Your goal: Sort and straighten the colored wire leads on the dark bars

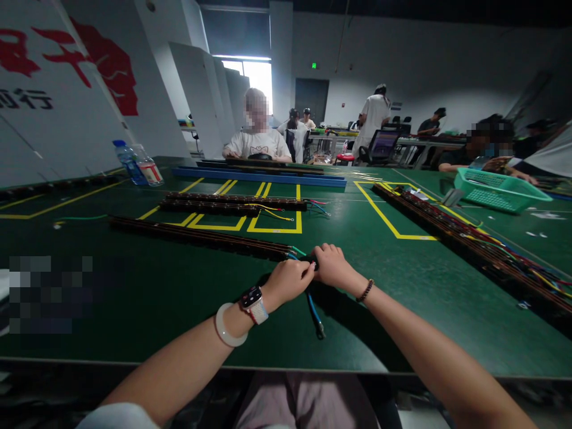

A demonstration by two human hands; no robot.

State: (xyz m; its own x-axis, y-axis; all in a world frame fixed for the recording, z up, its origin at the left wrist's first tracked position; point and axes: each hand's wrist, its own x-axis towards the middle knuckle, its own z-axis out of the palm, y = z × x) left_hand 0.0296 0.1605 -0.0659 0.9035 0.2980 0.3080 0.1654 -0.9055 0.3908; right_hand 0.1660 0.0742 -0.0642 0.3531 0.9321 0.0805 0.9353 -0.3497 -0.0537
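A long dark strip (196, 236) lies across the green table (179, 298), its right end reaching my hands. My left hand (288, 280), with a watch and a white bangle on the wrist, is closed at that end. My right hand (330, 265), wearing a bead bracelet, is closed on a small black part at the same spot. A blue wire (313, 310) hangs from between the hands toward the table's near edge, and a green wire shows just behind my fingers. What the fingertips pinch is hidden.
Two more dark strips (232, 202) with coloured wires lie farther back among yellow floor-tape lines. A long wired strip (469, 244) runs along the right. A green basket (500, 190) and a water bottle (134, 161) stand at the sides. Other people sit at the far tables.
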